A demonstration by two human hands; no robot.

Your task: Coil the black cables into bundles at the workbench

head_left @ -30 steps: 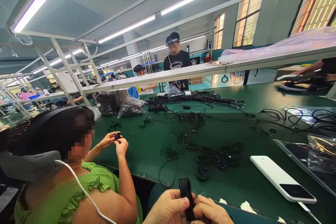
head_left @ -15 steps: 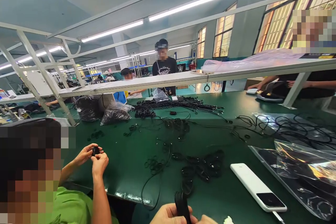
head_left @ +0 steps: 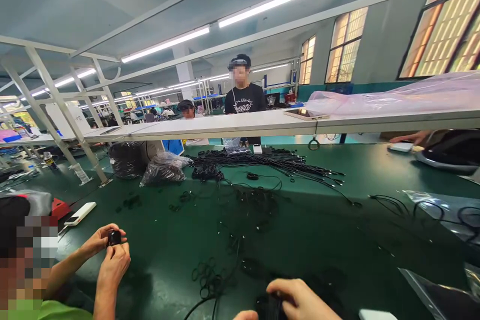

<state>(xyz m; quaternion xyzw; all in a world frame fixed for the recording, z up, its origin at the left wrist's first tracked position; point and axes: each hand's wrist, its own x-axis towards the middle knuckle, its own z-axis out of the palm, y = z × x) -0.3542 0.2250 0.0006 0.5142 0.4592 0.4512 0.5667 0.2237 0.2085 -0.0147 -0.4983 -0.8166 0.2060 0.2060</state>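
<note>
My right hand [head_left: 302,300] sits at the bottom edge, fingers curled over a black cable coil [head_left: 268,305] that is mostly dark and cut off by the frame. Only a sliver of my left hand [head_left: 245,316] shows, pressed against the coil's left side. Both hands hover over the near edge of the green table [head_left: 337,240]. Loose black rings and a trailing cable [head_left: 206,277] lie just left of my hands.
A co-worker's hands [head_left: 112,250] at the left hold a small black part. A white power bank [head_left: 79,213], black bags [head_left: 127,160], a long cable bundle [head_left: 270,160], clear plastic sheets [head_left: 442,300] and a white shelf [head_left: 300,122] surround the table. A person [head_left: 243,97] stands behind it.
The view tilted up and swung left, so my hands and the coil dropped to the bottom edge. The white device on the right slid almost out of view.
</note>
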